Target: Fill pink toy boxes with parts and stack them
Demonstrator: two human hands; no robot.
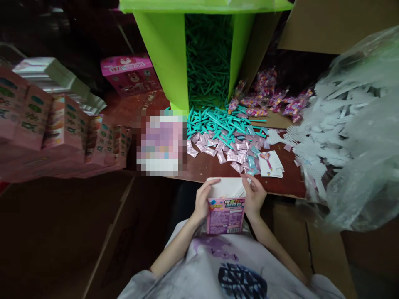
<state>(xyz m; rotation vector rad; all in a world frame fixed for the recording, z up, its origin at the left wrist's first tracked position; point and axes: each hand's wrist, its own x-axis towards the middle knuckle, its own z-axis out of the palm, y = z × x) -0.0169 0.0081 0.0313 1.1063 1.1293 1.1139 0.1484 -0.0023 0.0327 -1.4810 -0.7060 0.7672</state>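
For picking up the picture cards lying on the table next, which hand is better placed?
Probably the right hand: the picture cards lie just beyond it, on its side. The left hand is farther off, across the pink printed box; both hands hold that box, so the left could steady it.

A single wide view looks from head height, forward and steeply down onto the left hand [202, 201] and right hand [255, 198], at close range. It takes in the shirt [205, 270] on their near side and the counter [202, 168] beyond them.
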